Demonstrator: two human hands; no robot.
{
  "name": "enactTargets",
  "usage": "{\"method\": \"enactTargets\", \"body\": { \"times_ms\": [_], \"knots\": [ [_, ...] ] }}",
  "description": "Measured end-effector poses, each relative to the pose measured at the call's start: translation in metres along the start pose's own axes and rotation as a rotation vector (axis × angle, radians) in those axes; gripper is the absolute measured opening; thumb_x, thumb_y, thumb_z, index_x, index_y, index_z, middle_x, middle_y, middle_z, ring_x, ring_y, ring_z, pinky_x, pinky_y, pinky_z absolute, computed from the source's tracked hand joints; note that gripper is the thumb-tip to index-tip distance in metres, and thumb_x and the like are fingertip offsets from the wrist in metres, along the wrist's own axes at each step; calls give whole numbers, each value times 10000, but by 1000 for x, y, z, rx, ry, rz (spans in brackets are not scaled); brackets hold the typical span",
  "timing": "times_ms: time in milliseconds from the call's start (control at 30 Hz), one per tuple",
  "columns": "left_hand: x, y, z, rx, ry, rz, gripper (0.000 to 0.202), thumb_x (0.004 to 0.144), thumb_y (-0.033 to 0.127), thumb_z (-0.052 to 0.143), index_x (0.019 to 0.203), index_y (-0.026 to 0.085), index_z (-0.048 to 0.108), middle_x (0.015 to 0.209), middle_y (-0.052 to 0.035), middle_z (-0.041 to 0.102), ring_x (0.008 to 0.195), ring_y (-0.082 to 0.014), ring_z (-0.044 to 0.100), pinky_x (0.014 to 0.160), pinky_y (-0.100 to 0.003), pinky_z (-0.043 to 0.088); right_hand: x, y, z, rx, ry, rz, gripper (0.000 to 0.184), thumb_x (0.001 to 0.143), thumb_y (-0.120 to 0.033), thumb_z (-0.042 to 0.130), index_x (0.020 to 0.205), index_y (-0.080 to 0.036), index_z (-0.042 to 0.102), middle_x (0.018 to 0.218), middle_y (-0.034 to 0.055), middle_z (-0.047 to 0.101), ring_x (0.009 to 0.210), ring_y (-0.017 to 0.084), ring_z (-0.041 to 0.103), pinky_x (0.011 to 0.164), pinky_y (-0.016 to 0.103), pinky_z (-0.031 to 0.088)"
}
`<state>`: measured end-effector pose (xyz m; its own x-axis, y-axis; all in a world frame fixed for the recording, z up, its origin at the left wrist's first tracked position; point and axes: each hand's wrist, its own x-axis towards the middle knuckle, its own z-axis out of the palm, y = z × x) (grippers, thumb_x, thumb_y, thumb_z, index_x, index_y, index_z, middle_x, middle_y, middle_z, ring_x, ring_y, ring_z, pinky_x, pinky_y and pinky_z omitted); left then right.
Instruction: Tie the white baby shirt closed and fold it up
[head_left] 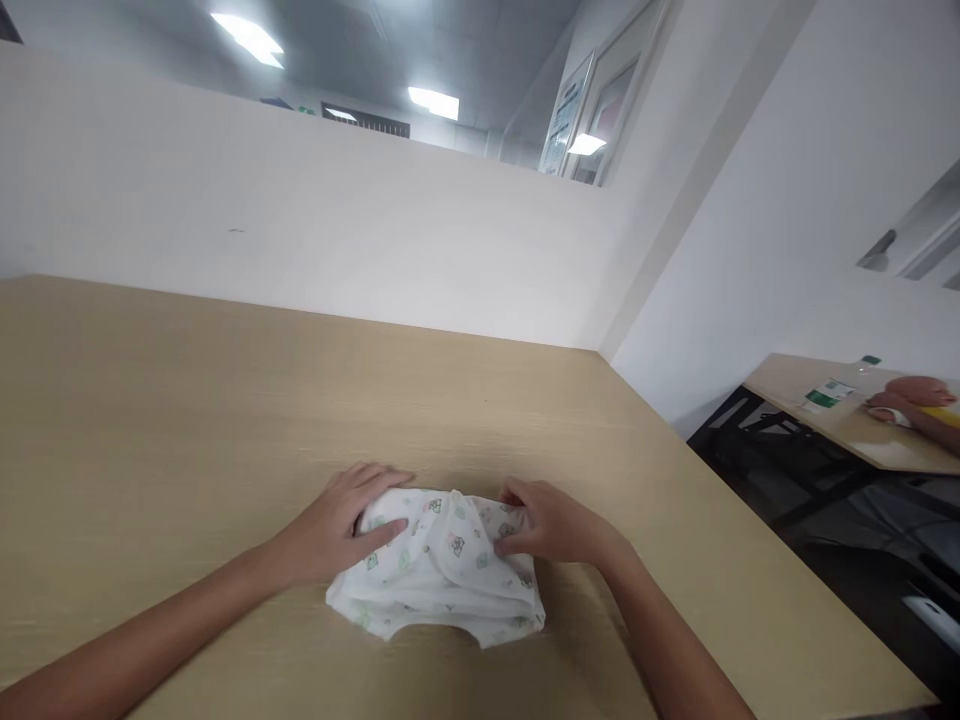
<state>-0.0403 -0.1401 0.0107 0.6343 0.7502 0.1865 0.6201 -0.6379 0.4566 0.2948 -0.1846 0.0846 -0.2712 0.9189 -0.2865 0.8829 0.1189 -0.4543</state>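
A white baby garment (435,575) with small green and grey animal prints lies folded on the light wooden table (247,400), close to me. The curved edge at its near side looks like a neckline or other opening. My left hand (349,525) grips its left side, thumb on top and fingers over the far edge. On the right, my right hand (544,520) pinches the upper corner between thumb and curled fingers. Folds run across the cloth between both hands. Parts of my fingertips are hidden behind the fabric.
A white low wall (337,230) borders the table's far edge, meeting a white pillar and wall at the right. Beyond stands a second table (832,410) with a clear bottle (829,393) with a green label and what looks like a doll (919,392).
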Motion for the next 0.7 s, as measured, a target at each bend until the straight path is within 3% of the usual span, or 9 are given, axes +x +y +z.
{"method": "enactTargets", "body": {
  "times_ms": [200,367,567,700],
  "knots": [
    [1,-11,0,25,-16,-17,523,973,625,558,1384,302,566,1383,-54,543,1291,-277,473,1105,-445,359,3,8,-2,69,-4,-48,457,820,-461,812,1182,-223,665,1180,32,661,1001,208,586,757,258,387],
    [6,-13,-9,-73,-63,9,405,937,599,611,1132,246,647,1188,-36,589,1120,-225,531,976,-356,424,7,17,-7,8,-69,-69,349,913,-513,697,1025,-182,699,933,11,674,769,143,536,612,248,315],
    [6,-3,-20,-258,-122,-44,193,933,376,613,1028,209,617,1010,-12,596,876,-165,548,749,-254,428,9,24,-11,-11,-122,-118,283,928,-445,670,956,-165,695,846,-5,638,702,111,489,570,242,286],
    [5,0,-19,-354,-160,-99,108,920,293,599,978,203,598,861,15,579,734,-140,512,628,-221,382,8,22,-9,0,-57,-149,222,894,-357,682,844,-152,611,782,-20,574,669,97,436,557,232,269]
  ]
}}
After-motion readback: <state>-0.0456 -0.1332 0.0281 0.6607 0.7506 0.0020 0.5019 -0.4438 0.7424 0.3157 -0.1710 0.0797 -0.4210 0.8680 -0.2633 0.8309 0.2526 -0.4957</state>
